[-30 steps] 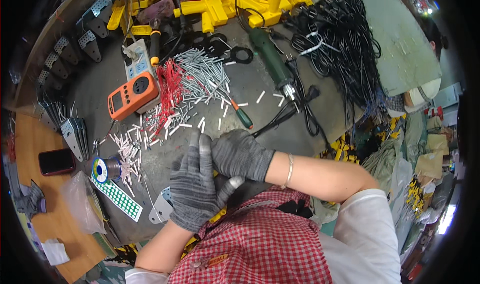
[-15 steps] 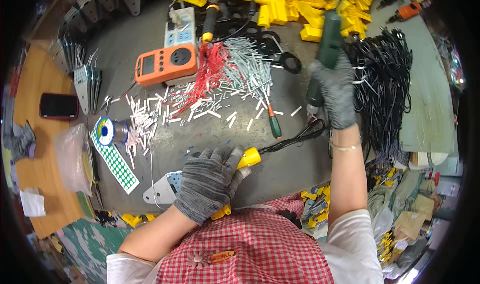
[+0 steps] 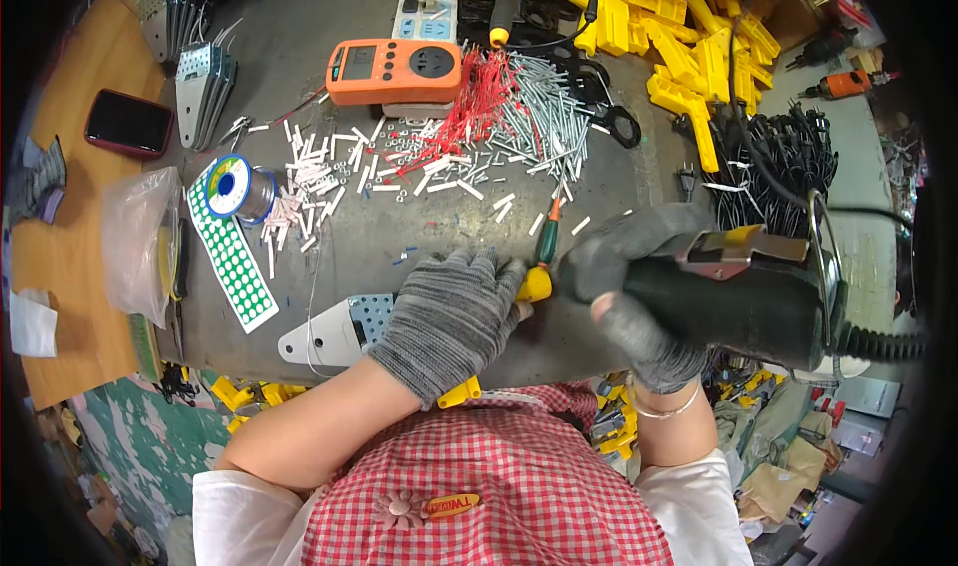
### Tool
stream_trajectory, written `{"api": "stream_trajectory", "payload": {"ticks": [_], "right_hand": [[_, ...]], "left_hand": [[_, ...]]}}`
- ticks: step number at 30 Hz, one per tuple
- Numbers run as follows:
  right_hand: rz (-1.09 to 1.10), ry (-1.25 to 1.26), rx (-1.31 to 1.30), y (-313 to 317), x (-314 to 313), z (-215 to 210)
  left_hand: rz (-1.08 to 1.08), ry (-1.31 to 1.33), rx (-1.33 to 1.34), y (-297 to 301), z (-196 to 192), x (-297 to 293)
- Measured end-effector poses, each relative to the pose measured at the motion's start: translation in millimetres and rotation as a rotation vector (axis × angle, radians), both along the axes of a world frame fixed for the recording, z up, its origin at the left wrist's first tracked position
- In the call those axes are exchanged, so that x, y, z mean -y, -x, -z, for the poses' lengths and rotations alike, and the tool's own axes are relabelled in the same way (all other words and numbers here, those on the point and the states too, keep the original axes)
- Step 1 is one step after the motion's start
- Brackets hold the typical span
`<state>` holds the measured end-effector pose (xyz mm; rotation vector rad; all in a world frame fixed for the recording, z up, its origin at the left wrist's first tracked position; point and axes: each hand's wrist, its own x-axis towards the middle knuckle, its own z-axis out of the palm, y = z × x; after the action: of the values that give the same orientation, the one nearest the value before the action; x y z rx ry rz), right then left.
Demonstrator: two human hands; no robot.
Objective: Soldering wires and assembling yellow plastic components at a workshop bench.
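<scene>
My left hand [image 3: 449,311], in a grey knitted glove, is closed over a yellow plastic handle [image 3: 536,284] lying on the bench. One end of the handle sticks out past my fingers, the other below my wrist. Beside that hand lies a pointed metal plate [image 3: 319,336] with a perforated blue-grey part. My gloved right hand [image 3: 639,311] is wrapped round a dark corded electric screwdriver [image 3: 748,301], held nearly level above the bench. Its front end points towards the yellow handle, but blur and my fingers hide the tip. A small green-handled screwdriver [image 3: 547,240] lies just beyond.
Behind are white sleeves [image 3: 319,162], red wires [image 3: 479,107], long screws [image 3: 549,117] and an orange meter [image 3: 394,72]. Yellow plastic parts [image 3: 699,57] and black cords [image 3: 788,167] are heaped at right. A solder spool [image 3: 239,189], sticker sheet [image 3: 235,267] and phone [image 3: 130,122] lie left.
My right hand has brought the electric screwdriver down and nearer, from upright to nearly level. My left hand stays on the yellow handle. The whole view has shifted.
</scene>
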<state>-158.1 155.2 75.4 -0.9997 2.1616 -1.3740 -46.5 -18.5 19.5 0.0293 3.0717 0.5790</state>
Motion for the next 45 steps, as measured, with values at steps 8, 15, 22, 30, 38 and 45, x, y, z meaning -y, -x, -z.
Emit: {"api": "stream_trajectory", "payload": {"ticks": [8,15,22,30,38,45], "right_hand": [[-0.1,0.015,-0.161,-4.1,19.9,4.7],[-0.044,0.14,-0.282,-17.3,29.7,-3.0],[-0.073,0.088,-0.032,-27.3,10.1,1.9],[0.007,0.006,-0.398,-36.7,21.1,9.3],[-0.064,0.398,0.372,-112.1,-3.8,-18.0],[-0.14,0.136,0.357,-119.7,8.6,-5.2]], "left_hand": [[-0.014,-0.06,0.037,5.6,1.1,3.2],[-0.027,-0.083,0.051,3.4,-3.5,0.6],[0.032,-0.012,0.053,2.7,4.8,1.2],[-0.03,-0.047,-0.003,2.8,6.1,-4.7],[-0.016,-0.085,0.064,0.0,4.5,1.2],[-0.051,-0.165,-0.064,-23.5,2.1,17.3]]}}
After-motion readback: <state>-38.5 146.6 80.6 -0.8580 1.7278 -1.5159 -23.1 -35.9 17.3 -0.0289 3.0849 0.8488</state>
